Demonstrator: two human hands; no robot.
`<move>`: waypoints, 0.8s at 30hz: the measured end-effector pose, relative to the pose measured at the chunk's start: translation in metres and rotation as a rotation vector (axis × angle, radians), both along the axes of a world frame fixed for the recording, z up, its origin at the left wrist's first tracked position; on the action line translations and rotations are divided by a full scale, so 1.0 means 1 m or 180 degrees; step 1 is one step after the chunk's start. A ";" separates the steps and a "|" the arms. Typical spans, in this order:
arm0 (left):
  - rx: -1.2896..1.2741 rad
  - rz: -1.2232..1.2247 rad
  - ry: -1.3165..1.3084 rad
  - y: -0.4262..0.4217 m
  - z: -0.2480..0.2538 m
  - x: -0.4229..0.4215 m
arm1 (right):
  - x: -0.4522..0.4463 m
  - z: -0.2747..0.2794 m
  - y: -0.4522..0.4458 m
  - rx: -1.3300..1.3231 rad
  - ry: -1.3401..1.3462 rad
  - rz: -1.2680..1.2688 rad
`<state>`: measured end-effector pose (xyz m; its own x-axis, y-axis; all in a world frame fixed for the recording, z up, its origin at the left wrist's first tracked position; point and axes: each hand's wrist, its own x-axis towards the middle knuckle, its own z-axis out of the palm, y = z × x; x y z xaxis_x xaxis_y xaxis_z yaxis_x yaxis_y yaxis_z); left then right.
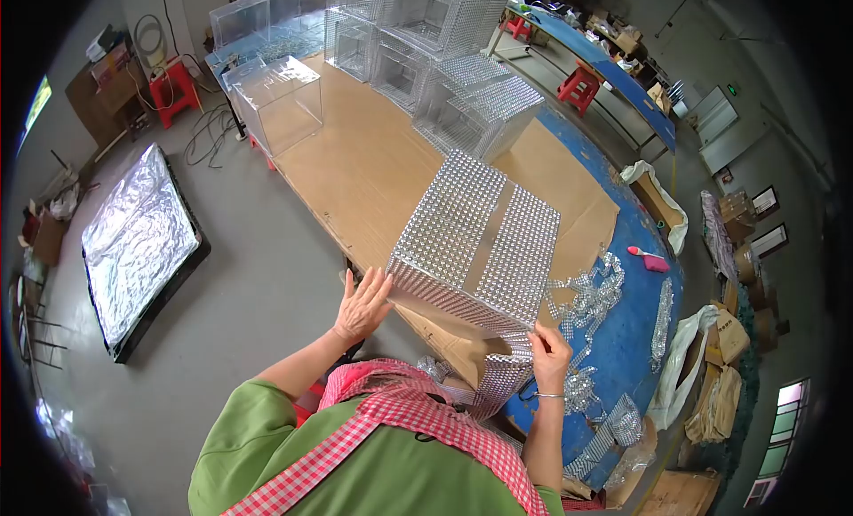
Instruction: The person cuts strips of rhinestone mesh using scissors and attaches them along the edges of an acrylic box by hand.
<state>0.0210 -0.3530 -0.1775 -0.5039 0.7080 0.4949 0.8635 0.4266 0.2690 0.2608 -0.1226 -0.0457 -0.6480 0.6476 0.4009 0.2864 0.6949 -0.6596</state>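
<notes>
In front of me on the table's near edge stands a box [453, 218] covered with silvery rhinestone mesh. A bare band [495, 236] crosses its top between two studded areas. My left hand [364, 304] lies with fingers stretched against the box's near left corner. At the near right corner, my right hand [551, 349] pinches the end of a rhinestone strip [505, 381] between thumb and fingers. This strip runs along the box's near side and hangs down toward my lap. Its lower end is partly hidden by my apron.
Brown cardboard [355, 152] covers much of the blue table [635, 325]. Several rhinestone-covered boxes [426, 72] and a clear box [283, 107] stand at the back. Loose rhinestone trimmings [591, 294] and a pink-handled brush [649, 260] lie at right. A foil-covered panel [142, 249] rests on the left.
</notes>
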 end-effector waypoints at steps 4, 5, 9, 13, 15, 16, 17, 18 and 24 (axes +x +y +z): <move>0.0098 -0.0267 0.0403 0.019 0.036 0.000 | 0.000 0.002 -0.001 0.0036 -0.0023 -0.0010; 0.0167 -0.0255 0.0397 0.020 0.036 0.001 | 0.000 0.002 -0.001 0.0057 0.0007 0.0009; 0.0451 -0.0274 0.0304 0.031 0.030 0.011 | 0.001 0.001 0.001 0.0074 0.0051 0.0031; 0.0742 -0.0574 0.0692 0.036 0.043 0.017 | -0.001 0.004 -0.001 -0.0029 0.0083 0.0043; 0.0909 -0.0783 0.0537 0.043 0.055 0.020 | 0.000 0.002 -0.001 -0.0085 0.0102 0.0057; 0.0992 -0.0891 0.0453 0.047 0.061 0.023 | 0.001 0.002 0.000 -0.0145 0.0111 0.0081; 0.0906 -0.0896 0.0387 0.052 0.067 0.028 | 0.001 0.003 -0.001 -0.0167 0.0117 0.0061; 0.0817 -0.0895 0.0325 0.057 0.073 0.034 | 0.000 0.004 -0.002 -0.0189 0.0125 0.0046; -0.0986 -0.2648 0.0902 0.091 0.035 0.078 | 0.002 0.003 -0.001 -0.0217 0.0129 0.0030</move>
<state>0.0986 -0.2620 -0.1423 0.3356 0.9081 0.2506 0.9397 -0.3415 -0.0209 0.2623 -0.1239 -0.0431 -0.6382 0.6683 0.3822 0.2523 0.6505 -0.7164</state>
